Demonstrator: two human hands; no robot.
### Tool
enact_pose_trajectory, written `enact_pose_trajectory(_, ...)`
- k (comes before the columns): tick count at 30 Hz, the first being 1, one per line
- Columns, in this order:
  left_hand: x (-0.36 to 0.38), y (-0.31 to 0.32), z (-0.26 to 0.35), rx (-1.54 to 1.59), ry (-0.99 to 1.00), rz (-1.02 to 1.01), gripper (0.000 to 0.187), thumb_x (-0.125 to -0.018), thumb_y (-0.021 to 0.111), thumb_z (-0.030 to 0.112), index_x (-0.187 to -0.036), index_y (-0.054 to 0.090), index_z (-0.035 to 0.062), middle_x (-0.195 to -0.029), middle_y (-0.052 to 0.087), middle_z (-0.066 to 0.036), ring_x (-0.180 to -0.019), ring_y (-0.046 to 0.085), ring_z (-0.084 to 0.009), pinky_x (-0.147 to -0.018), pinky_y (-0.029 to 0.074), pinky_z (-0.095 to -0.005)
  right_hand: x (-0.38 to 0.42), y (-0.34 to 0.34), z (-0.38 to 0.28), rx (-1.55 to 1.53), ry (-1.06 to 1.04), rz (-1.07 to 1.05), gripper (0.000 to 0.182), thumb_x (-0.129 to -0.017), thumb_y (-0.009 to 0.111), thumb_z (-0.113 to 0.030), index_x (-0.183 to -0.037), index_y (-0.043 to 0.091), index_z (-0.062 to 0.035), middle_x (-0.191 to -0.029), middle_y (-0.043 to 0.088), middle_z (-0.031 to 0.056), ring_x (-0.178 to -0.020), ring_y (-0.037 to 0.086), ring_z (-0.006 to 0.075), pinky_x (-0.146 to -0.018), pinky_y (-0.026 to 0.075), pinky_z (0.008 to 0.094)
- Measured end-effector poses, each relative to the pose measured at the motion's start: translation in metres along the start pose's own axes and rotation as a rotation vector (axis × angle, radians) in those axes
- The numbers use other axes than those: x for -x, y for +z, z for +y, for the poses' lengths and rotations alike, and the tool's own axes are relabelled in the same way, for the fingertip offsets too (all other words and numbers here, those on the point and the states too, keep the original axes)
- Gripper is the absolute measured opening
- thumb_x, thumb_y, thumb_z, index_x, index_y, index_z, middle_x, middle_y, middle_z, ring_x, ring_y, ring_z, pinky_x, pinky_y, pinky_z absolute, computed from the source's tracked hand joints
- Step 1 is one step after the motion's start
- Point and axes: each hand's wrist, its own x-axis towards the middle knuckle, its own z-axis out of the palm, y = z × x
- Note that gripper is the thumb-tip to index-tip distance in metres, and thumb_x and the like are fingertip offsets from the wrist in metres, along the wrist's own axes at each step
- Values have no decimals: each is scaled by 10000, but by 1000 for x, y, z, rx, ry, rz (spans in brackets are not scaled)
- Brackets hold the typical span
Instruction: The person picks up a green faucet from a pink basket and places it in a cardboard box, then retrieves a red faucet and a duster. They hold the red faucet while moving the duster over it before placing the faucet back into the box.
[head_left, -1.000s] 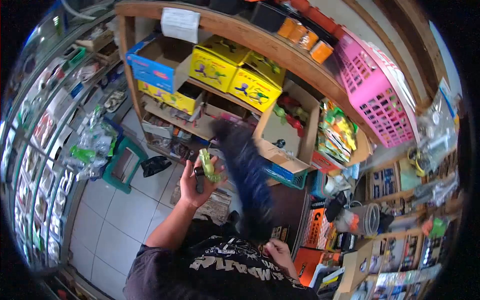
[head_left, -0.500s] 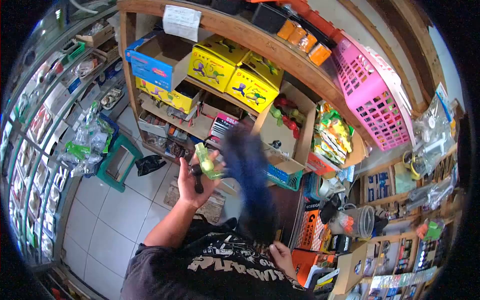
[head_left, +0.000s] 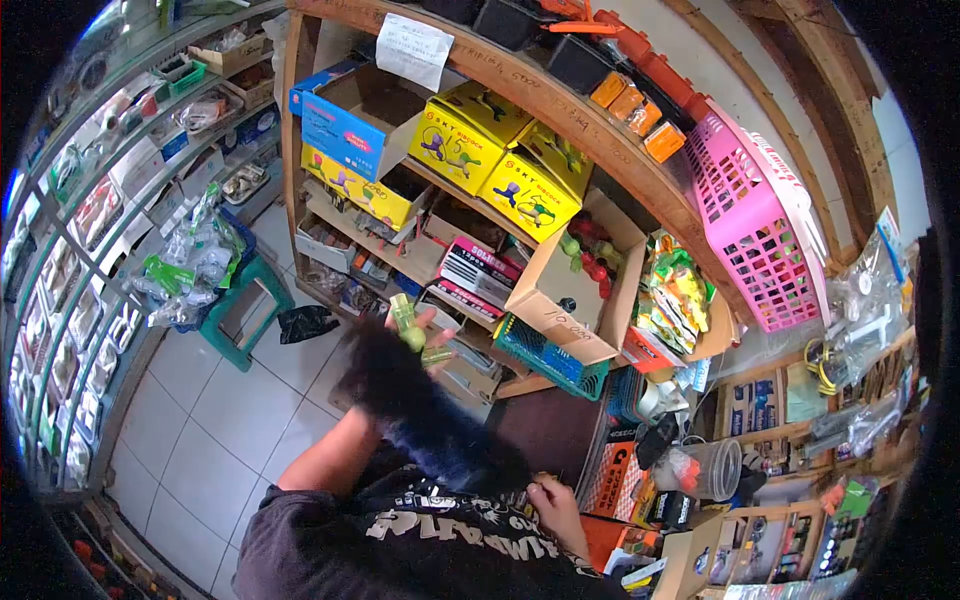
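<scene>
My left hand [head_left: 438,350] is raised in front of the shelves, fingers round a pale green, see-through plastic piece [head_left: 408,322]. A long, dark blue fluffy duster [head_left: 435,425] covers most of that hand's palm. The duster slants from upper left to lower right, its upper end blurred against my left hand. At its lower end, near the dark printed shirt [head_left: 460,520], my right hand [head_left: 560,510] is closed on it; the grip is partly hidden.
Yellow boxes [head_left: 460,145], a blue box [head_left: 340,135] and an open carton [head_left: 550,310] stand on the wooden shelves. A pink basket [head_left: 755,220] is at upper right. A green stool [head_left: 240,345] stands on the tiles.
The fluffy duster has swung left and down, from beside my left hand to across it. A dark piece seen in that hand before is now hidden. The shelves have shifted slightly right in view.
</scene>
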Motion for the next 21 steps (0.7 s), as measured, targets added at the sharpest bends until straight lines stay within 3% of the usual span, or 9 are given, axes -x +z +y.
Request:
enact_pose_trajectory(2, -3, 13, 8, 330, -65, 369, 593, -886, 279, 598, -1339, 354, 222, -1394, 338, -92, -1172, 440, -319, -969, 345, -532, -2, 5, 26, -42, 43, 21, 266, -880, 552, -247, -852, 563, 17, -599, 461, 45, -561, 426, 106, -514, 372, 278)
enact_pose_trajectory(3, 0, 6, 9, 362, -85, 93, 594, -890, 275, 591, -1340, 347, 210, -1401, 327, -90, -1184, 417, -353, -966, 350, -528, -2, 5, 26, -50, 50, 0, 268, -887, 540, -247, -854, 559, 18, -598, 455, 38, -559, 417, 103, -511, 366, 277)
enact_pose_trajectory(7, -4, -5, 4, 33, 27, 63, 604, -876, 296, 606, -1329, 357, 211, -1363, 377, -126, -1174, 425, -351, -953, 361, -523, 0, -2, 2, -6, -49, -134, 287, -904, 509, -250, -794, 508, 15, -586, 411, 12, -560, 381, 93, -512, 345, 270)
enact_pose_trajectory(13, 2, 14, 14, 48, -73, 403, 598, -884, 323, 579, -1323, 383, 176, -1299, 456, -90, -1152, 465, -289, -975, 334, -484, -2, 2, 18, -78, 79, -76, 274, -907, 513, -245, -800, 522, 8, -625, 430, 5, -573, 400, 80, -534, 361, 258)
enact_pose_trajectory(15, -6, -3, 9, 4, 48, 43, 546, -913, 293, 531, -1347, 327, 201, -1317, 446, -90, -1156, 450, -358, -976, 322, -506, 2, 0, 6, 50, -17, -105, 281, -911, 506, -249, -784, 519, 2, -631, 434, 5, -571, 407, 77, -534, 365, 257)
enact_pose_trajectory(16, 0, -2, 8, 180, 5, 182, 537, -916, 304, 517, -1353, 303, 206, -1323, 440, -90, -1155, 435, -397, -977, 319, -510, 4, 0, 1, 14, 17, -134, 283, -912, 503, -247, -773, 513, -1, -632, 438, 6, -571, 417, 77, -536, 369, 253)
enact_pose_trajectory(18, -2, -14, 3, 150, 42, -36, 529, -918, 299, 515, -1344, 318, 202, -1328, 435, -79, -1174, 422, -381, -975, 319, -511, 4, 4, -1, -23, 50, -160, 285, -914, 501, -245, -763, 507, -3, -633, 443, 7, -571, 426, 77, -538, 373, 249)
enact_pose_trajectory(20, 7, -11, 14, 490, -113, 51, 527, -902, 382, 507, -1302, 358, 165, -1340, 406, -80, -1093, 480, -365, -952, 370, -459, 3, 7, 9, -157, 128, -105, 279, -906, 525, -250, -847, 555, 21, -652, 479, 15, -611, 477, 73, -569, 398, 239)
enact_pose_trajectory(21, 12, -17, 16, 171, -105, 241, 454, -907, 405, 468, -1255, 436, 178, -1304, 452, -66, -1091, 499, -300, -905, 415, -453, 3, 8, 11, -194, 194, -125, 297, -907, 525, -255, -930, 572, 37, -671, 501, 11, -635, 488, 71, -588, 410, 237)
